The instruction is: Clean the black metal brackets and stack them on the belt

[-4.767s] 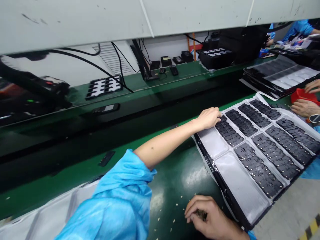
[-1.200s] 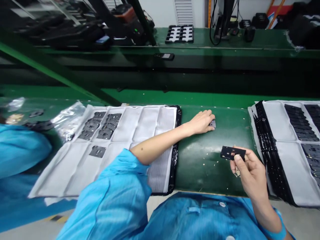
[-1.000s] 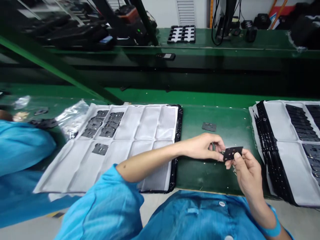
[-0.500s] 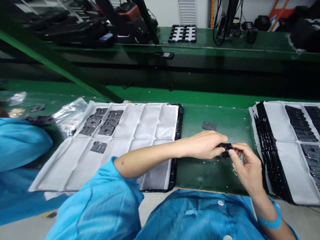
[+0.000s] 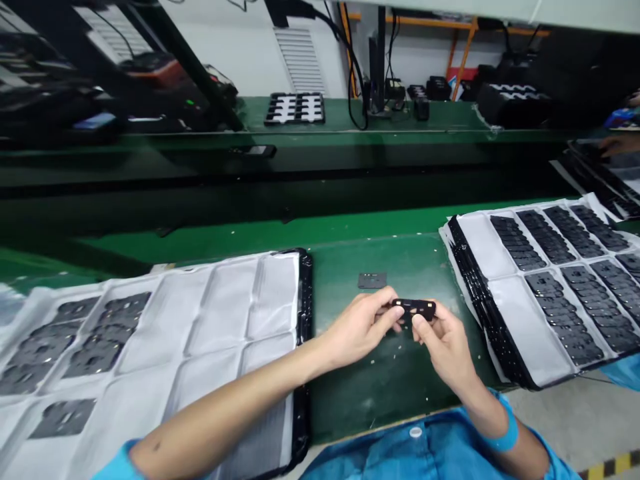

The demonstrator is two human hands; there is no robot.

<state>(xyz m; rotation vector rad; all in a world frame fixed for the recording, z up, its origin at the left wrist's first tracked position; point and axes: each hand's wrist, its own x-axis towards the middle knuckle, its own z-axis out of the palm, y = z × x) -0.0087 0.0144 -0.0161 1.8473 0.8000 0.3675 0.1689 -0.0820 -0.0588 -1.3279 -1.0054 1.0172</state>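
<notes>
Both my hands meet over the green bench, pinching one small flat black part [image 5: 414,309] between them. My left hand [image 5: 356,328] grips its left end with curled fingers. My right hand [image 5: 443,341] holds its right end between thumb and fingers. A second black part [image 5: 372,280] lies flat on the bench just beyond my hands. To the left lies a white-lined tray [image 5: 225,313] with a few black parts in its far-left pockets. At the right, a stack of trays [image 5: 505,293] carries rows of several black parts.
A dark conveyor channel [image 5: 300,193] runs across behind the bench. Beyond it a green shelf holds a black tray with white slots [image 5: 296,108], cables, and black boxes. Small pale specks litter the bench near my hands. Another person's hand [image 5: 617,143] shows at the far right.
My left hand left a part on the bench and joined my right hand on the held part. The camera has shifted right, so the left tray now sits lower and further left.
</notes>
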